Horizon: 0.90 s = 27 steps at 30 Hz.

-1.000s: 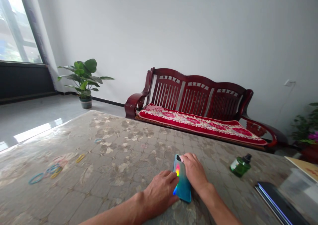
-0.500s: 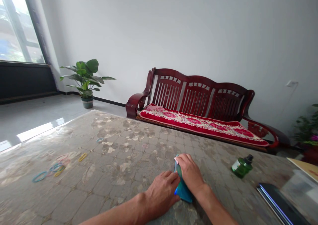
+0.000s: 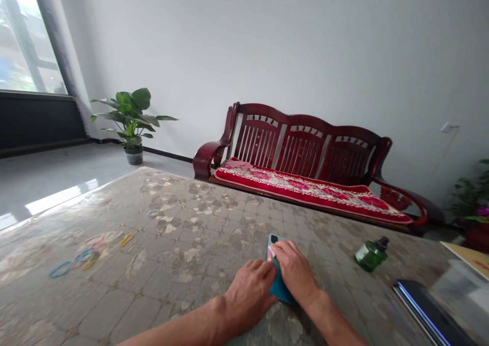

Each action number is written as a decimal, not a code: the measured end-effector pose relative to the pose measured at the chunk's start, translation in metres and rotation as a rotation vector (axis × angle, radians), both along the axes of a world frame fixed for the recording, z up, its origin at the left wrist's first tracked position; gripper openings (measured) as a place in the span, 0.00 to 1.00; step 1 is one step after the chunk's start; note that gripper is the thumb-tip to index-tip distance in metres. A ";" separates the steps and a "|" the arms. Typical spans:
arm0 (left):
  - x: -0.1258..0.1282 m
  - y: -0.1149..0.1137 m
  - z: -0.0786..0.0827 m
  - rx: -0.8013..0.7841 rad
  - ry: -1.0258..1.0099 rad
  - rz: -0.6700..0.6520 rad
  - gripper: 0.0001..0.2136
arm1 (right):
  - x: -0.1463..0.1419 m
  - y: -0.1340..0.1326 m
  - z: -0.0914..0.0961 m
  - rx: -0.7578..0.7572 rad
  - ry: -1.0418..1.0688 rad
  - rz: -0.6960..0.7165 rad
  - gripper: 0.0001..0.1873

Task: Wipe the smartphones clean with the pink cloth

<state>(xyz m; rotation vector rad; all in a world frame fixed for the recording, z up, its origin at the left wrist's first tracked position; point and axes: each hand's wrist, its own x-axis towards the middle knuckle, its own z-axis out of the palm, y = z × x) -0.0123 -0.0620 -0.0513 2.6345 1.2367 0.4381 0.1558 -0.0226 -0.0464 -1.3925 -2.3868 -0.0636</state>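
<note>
A blue-teal phone (image 3: 280,289) lies on the patterned table cover, its dark camera patch showing at the far end. My left hand (image 3: 250,290) grips the phone's left edge with curled fingers. Across the phone's right side and back lies my right hand (image 3: 296,269), fingers bent over it. Something small and white shows at the right fingertips; what it is, I cannot make out. Both hands cover much of the phone's middle.
Blue, yellow and pink bands (image 3: 87,257) lie at the left of the table (image 3: 183,285). On the right stand a green pump bottle (image 3: 371,255), a dark flat device (image 3: 428,305) and a clear plastic box (image 3: 460,285). Behind is a red-covered wooden bench (image 3: 305,183).
The phone has shifted slightly away from me. My right hand has slid a little back along it, uncovering the camera patch; my left hand has barely moved.
</note>
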 end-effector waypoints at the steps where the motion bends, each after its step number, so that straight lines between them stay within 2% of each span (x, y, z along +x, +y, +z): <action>1: 0.000 0.001 0.001 0.003 0.005 -0.003 0.13 | 0.001 0.005 0.000 0.007 0.001 -0.036 0.15; 5: 0.000 0.005 0.003 0.009 0.019 0.004 0.14 | -0.003 0.022 0.003 0.009 -0.009 -0.122 0.16; 14: -0.003 0.007 -0.001 -0.026 -0.045 0.025 0.16 | -0.004 0.000 -0.002 -0.005 -0.019 0.029 0.13; 22: -0.006 0.016 -0.009 0.007 -0.020 0.050 0.10 | -0.020 0.023 -0.002 0.024 -0.042 -0.114 0.14; 27: -0.005 0.019 -0.016 0.028 -0.024 0.043 0.08 | -0.018 0.006 -0.002 0.000 -0.029 0.010 0.13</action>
